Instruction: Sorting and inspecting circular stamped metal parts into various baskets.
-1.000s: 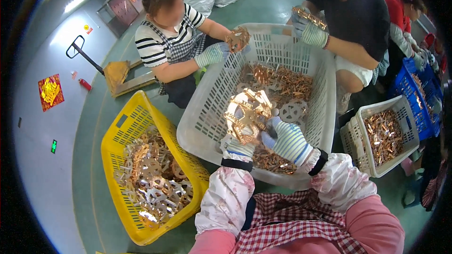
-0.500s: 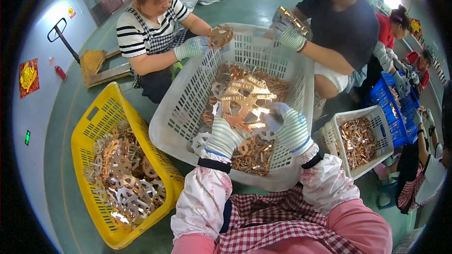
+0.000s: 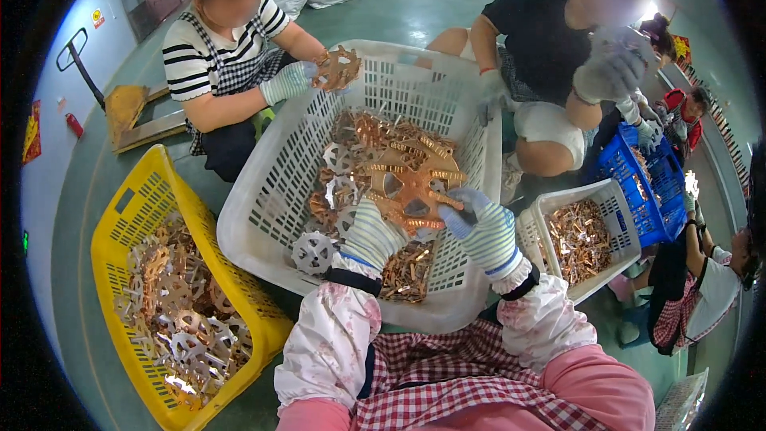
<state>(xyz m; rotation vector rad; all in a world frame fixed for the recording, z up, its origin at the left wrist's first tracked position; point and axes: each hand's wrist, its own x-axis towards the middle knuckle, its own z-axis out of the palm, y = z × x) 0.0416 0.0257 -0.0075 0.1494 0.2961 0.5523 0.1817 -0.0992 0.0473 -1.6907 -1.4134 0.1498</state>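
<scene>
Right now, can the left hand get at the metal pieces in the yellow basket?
Probably not straight away: the left hand grips a coppery plate, and the white basket's wall and yellow basket's rim lie between; the metal pieces lie uncovered.

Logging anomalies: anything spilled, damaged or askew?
Nothing stands out: the left hand holds a coppery openwork piece over the white basket; loose metal pieces lie inside it, others inside the yellow crate.

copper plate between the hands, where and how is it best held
Probably pinch the copper plate by its left and right rims, coming from the near side: cut-out holes break its middle, and its broad face is turned up.
</scene>
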